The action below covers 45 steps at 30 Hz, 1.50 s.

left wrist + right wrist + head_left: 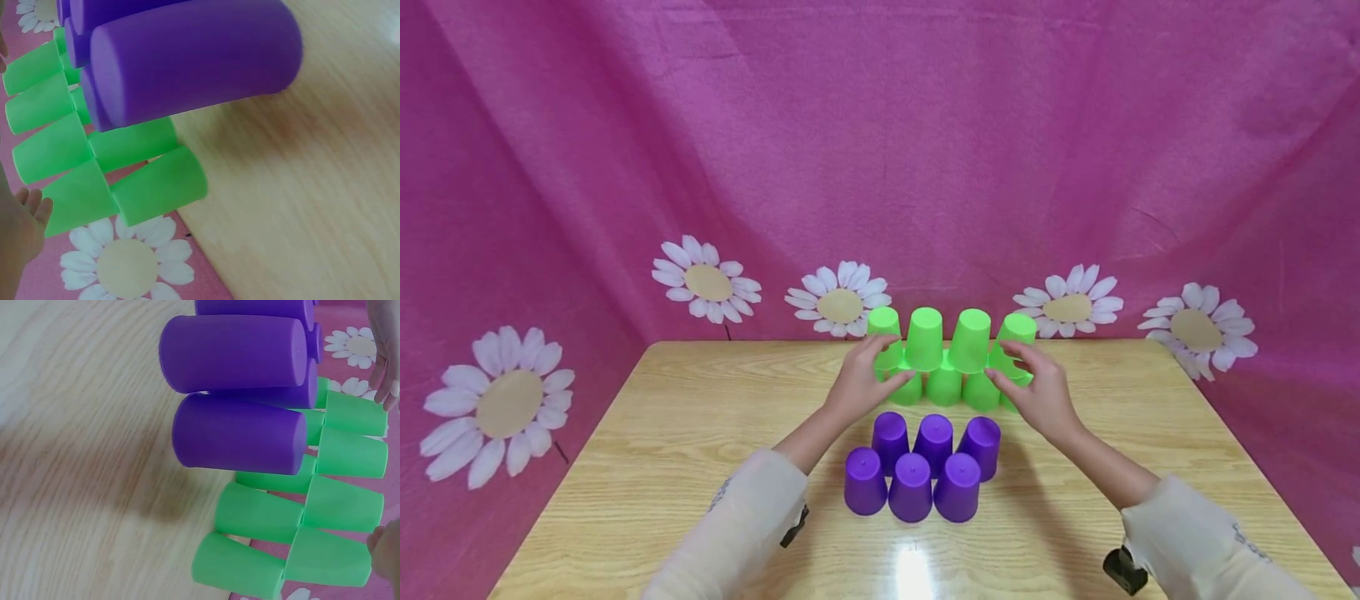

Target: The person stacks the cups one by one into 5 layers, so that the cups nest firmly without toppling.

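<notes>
Purple cups [911,493] up front; L fingers [880,343] & R fingers [1024,350] spread loose beside top-row end green cups [883,322], contact unclear.

A: Where is clearance available on the pale wood-grain tabletop [655,467]?

B: Outboard of the left cream sleeve [730,517] and right cream sleeve [1213,537], and forward of the six inverted purple plastic cups [913,487].

A: Obstructions?

B: The purple double row blocks the centre. Beyond a narrow strip stands a two-tier wall of inverted bright green plastic cups [944,387]. The left hand [859,379] and right hand [1042,393] occupy its upper ends; magenta floral fabric [880,167] bounds the rear.
</notes>
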Available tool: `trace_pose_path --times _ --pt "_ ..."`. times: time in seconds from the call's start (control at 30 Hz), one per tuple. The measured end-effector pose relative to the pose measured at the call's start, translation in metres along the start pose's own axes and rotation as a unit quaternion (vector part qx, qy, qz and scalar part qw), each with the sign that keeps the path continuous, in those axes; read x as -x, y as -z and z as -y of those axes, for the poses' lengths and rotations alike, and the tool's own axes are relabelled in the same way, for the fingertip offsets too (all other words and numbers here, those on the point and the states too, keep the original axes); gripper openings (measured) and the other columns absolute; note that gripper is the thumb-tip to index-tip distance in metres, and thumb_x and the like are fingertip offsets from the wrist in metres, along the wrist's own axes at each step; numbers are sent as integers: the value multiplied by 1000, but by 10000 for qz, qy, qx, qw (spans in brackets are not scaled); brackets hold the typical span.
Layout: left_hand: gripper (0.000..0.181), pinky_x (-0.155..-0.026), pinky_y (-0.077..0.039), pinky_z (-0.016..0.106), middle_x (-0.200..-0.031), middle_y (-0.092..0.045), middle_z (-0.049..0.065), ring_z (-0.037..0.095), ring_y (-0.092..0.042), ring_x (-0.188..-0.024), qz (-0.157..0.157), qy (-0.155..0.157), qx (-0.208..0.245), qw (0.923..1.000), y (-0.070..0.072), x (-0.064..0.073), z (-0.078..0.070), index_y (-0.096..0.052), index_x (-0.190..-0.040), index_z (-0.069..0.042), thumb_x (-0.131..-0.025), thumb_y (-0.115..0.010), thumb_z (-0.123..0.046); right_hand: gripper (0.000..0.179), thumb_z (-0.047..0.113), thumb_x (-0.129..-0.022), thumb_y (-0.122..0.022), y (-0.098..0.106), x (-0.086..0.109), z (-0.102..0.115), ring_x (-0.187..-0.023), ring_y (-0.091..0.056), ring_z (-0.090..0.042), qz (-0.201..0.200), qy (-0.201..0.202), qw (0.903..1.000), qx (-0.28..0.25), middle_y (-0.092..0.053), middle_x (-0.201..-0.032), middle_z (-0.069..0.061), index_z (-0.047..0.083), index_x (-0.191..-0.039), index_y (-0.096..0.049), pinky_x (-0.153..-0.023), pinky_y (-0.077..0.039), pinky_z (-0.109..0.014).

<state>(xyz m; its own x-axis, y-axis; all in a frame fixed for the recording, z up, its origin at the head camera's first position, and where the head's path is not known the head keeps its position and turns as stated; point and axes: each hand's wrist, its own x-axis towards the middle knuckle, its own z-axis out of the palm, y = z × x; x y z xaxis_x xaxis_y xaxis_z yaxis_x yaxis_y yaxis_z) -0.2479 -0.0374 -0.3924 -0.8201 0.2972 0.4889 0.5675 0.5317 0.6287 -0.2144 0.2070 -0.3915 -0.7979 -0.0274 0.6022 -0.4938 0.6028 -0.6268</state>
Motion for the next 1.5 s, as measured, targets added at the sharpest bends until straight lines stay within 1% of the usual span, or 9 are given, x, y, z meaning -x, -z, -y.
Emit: trace_pose_path --times 0.13,0.23,0.4,0.53,0.67,0.8,0.97,1.2,1.5 --pt "51 -88 -51 49 -115 -60 24 37 -57 -105 195 216 332 9990 2 8 6 -56 -119 4 -76 -76 -17 39 -3 -72 -74 1 5 -2 -97 -62 -41 332 -96 9994 6 -65 -103 -28 -11 -107 -61 -82 -53 -50" --pt "52 -91 -50 49 -116 -60 24 38 -57 -108 323 385 587 9970 2 15 10 -56 -119 4 -76 -76 -16 39 -1 -73 -73 2 9 -3 -99 -61 -41 586 -261 9979 -95 -64 -106 -29 -11 -109 -61 -85 -52 -49" --pt "51 -92 -50 45 -118 -61 22 37 -57 -109 207 667 1170 9907 2 24 17 -56 -119 4 -75 -76 -13 39 2 -76 -73 3 17 -3 -100 -61 -40 837 -591 9942 -330 -65 -107 -26 -10 -112 -60 -88 -52 -45" --pt "52 -93 -50 44 -116 -62 21 36 -58 -109 225 906 1429 9853 2 31 20 -56 -119 5 -75 -76 -12 40 4 -77 -72 3 23 -6 -102 -61 -38 1025 -758 9911 -374 -65 -108 -25 -9 -113 -60 -89 -52 -43" --pt "52 -94 -50 42 -117 -63 18 34 -58 -110 607 1081 1375 9827 1 36 24 -56 -121 3 -75 -76 -13 41 4 -79 -71 4 28 -10 -106 -59 -39 1234 -840 9877 -476 -63 -112 -25 -10 -115 -58 -91 -50 -44" --pt "52 -94 -49 46 -119 -61 19 35 -57 -110 922 1123 1324 9805 0 40 26 -57 -121 3 -75 -76 -15 42 4 -79 -70 6 34 -14 -107 -58 -40 1359 -841 9855 -566 -62 -114 -26 -10 -117 -57 -92 -49 -44" --pt "51 -95 -47 50 -119 -61 20 36 -56 -112 1020 1288 1519 9747 -3 48 28 -57 -120 2 -76 -75 -14 44 5 -79 -70 6 42 -19 -108 -57 -40 1557 -881 9817 -653 -61 -115 -27 -11 -117 -56 -93 -48 -44" --pt "52 -93 -48 48 -121 -59 23 36 -56 -111 1152 1374 1590 9709 -8 59 33 -56 -120 4 -75 -75 -15 47 6 -78 -71 0 54 -29 -110 -57 -39 1866 -1121 9733 -723 -60 -117 -28 -11 -119 -55 -95 -48 -43" --pt "54 -92 -50 48 -118 -61 21 34 -59 -107 1345 1405 1606 9677 -9 63 34 -56 -120 6 -75 -76 -15 49 6 -78 -72 -5 61 -31 -111 -56 -41 1878 -1350 9682 -958 -59 -117 -29 -13 -119 -54 -95 -47 -45"
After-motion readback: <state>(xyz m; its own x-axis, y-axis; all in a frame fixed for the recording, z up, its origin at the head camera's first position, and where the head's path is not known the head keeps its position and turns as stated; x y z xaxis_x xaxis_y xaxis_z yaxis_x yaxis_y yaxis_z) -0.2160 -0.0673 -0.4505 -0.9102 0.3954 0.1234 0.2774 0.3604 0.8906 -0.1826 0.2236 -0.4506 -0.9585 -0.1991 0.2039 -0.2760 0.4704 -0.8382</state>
